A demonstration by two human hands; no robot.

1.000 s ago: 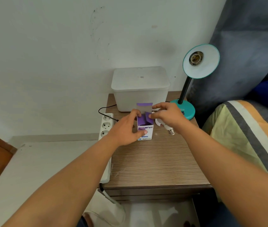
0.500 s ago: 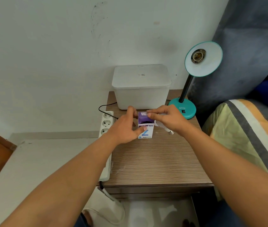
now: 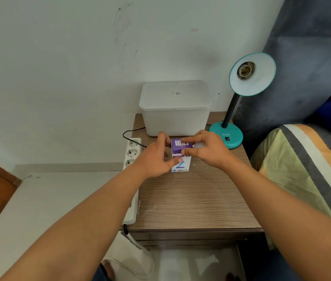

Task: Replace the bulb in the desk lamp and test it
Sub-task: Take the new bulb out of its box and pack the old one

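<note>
A small purple-and-white bulb box (image 3: 180, 159) stands upright on the wooden nightstand (image 3: 191, 199). My left hand (image 3: 154, 159) grips its left side, thumb on the front. My right hand (image 3: 207, 152) rests its fingertips on the folded-down purple top flap, which shows a barcode. A white bulb (image 3: 199, 145) is tucked in the right palm and mostly hidden. The teal desk lamp (image 3: 226, 136) stands at the back right; its shade faces me and its socket (image 3: 245, 69) has no bulb in it.
A white lidded plastic container (image 3: 175, 106) sits behind the box against the wall. A white power strip (image 3: 132, 153) runs along the nightstand's left edge with a black cord plugged in. A striped blanket (image 3: 306, 169) and a grey cushion lie to the right.
The box's top flap stood open a second ago; it now lies folded down under my right fingers. My left hand has kept its hold on the box.
</note>
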